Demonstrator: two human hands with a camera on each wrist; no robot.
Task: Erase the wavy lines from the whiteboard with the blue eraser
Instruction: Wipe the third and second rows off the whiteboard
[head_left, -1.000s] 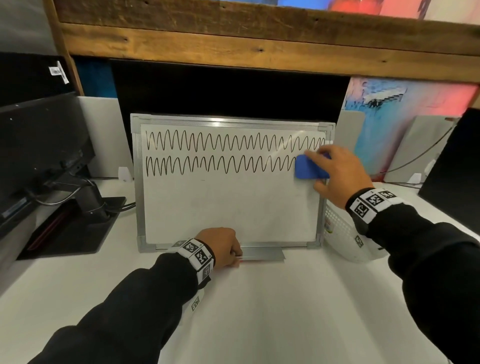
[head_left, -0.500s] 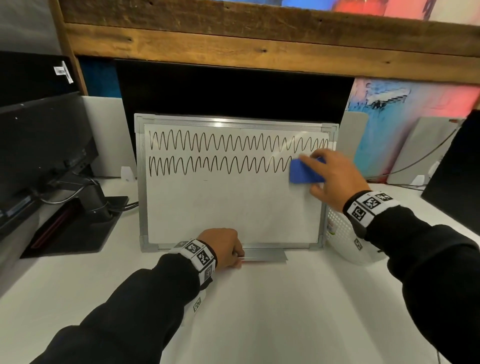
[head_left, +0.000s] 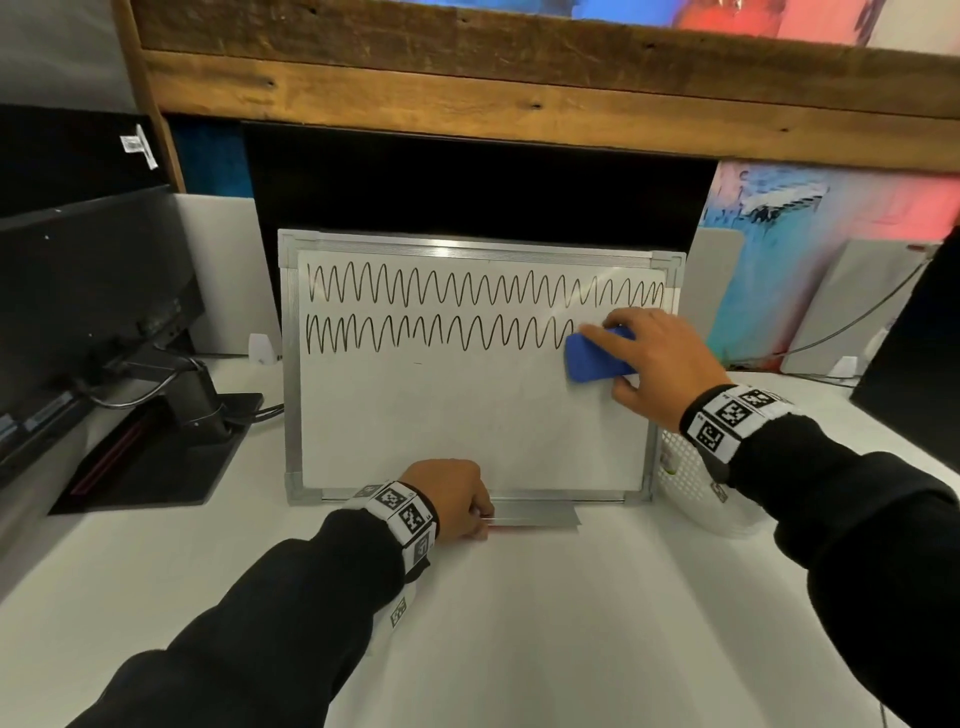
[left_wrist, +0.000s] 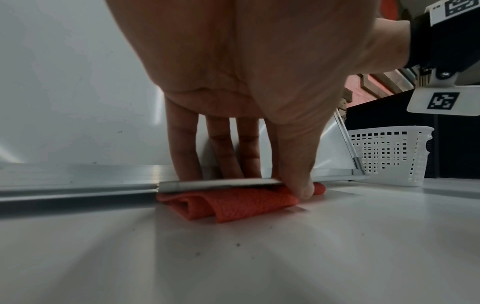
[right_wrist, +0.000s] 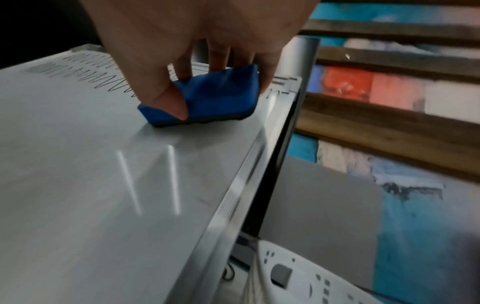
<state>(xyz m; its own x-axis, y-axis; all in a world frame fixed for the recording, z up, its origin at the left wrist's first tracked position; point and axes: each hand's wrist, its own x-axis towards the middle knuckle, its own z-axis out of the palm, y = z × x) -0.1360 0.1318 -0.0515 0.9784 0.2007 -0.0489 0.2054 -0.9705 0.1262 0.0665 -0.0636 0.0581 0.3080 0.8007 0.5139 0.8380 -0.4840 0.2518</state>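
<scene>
A metal-framed whiteboard (head_left: 467, 415) stands upright on the white table, with two rows of black wavy lines (head_left: 441, 312) across its top. The lower row ends at the blue eraser (head_left: 592, 358), and the board right of it is wiped. My right hand (head_left: 649, 364) grips the eraser (right_wrist: 207, 98) between thumb and fingers and presses it flat on the board. My left hand (head_left: 452, 499) pinches the board's metal tray (left_wrist: 221, 182) at the bottom edge, fingers on top and thumb in front. A folded red cloth (left_wrist: 233, 202) lies under the tray.
A white perforated basket (head_left: 696, 483) stands at the board's lower right corner. A black monitor on its stand (head_left: 156, 395) fills the left side. A wooden shelf (head_left: 519, 98) overhangs the board. White tabletop (head_left: 519, 623) stretches in front.
My right hand has slid the eraser leftward along the lower row and slightly down, and the row's right end is now wiped away. The left hand has stayed on the tray.
</scene>
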